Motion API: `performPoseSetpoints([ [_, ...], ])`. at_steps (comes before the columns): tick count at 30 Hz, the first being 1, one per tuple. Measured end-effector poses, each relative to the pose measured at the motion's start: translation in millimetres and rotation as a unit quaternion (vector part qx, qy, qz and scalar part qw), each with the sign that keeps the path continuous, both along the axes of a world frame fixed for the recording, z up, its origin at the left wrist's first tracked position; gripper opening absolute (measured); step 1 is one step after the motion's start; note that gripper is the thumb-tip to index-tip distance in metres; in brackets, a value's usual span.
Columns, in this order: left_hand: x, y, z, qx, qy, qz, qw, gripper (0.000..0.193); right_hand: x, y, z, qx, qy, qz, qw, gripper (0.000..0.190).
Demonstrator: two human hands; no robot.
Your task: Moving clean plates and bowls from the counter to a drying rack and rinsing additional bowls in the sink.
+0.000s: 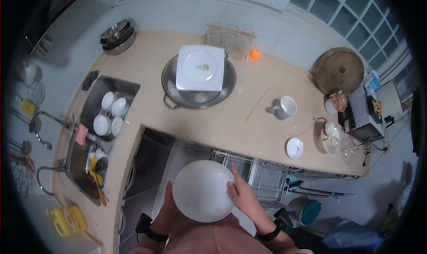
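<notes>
A round white plate (pixel 204 191) lies between my two hands, held in front of my body below the counter's front edge. My left hand (pixel 169 199) supports its left rim, its fingers mostly hidden. At the right rim, my right hand (pixel 241 191) grips with the thumb on top and the index finger stretched out. On the counter ahead, a square white dish (pixel 200 68) is turned bottom up over a wide steel pan (pixel 197 99) with loop handles. To the right stand a white mug (pixel 286 107) and a small white dish (pixel 295 148).
At left, the double steel sink (pixel 110 80) holds several white bowls (pixel 102 125) and utensils. A yellow jug (pixel 69 220) stands near its lower end. An open wire drawer rack (pixel 268 184) is below the counter. Glasses (pixel 228 38) and an orange fruit (pixel 255 54) are by the wall.
</notes>
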State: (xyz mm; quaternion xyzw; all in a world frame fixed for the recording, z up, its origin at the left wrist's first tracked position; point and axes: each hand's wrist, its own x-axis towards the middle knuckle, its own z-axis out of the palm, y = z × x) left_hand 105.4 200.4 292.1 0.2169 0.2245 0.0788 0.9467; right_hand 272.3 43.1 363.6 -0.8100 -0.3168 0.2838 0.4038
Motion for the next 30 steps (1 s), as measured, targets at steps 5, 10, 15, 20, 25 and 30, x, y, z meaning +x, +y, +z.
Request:
performPoseSetpoints([
  [5,-45,-59,-34,-0.049,0.096,0.066,0.992,0.073,-13,-40,-4,-0.054,0.080,0.035,0.995,0.045],
  [10,-78,-91,-72,-0.108,0.175,0.101,0.973,0.072,-21,-54,2,-0.255,-0.005,0.120,0.959,0.027],
  [15,-96,-102,-101,-0.177,0.130,0.101,0.970,0.070,-26,-71,2,-0.213,0.068,0.096,0.970,0.024],
  [20,-110,-89,-146,-0.165,0.134,0.105,0.972,0.071,-7,-108,-7,-0.188,0.151,-0.065,0.968,0.030],
  [25,-134,-71,-191,-0.124,0.175,0.097,0.972,0.073,6,-167,-90,-0.077,0.106,-0.114,0.985,0.048],
  [30,-130,-63,-205,-0.061,0.228,0.124,0.964,0.069,17,-164,-244,-0.154,0.149,-0.241,0.947,0.054],
])
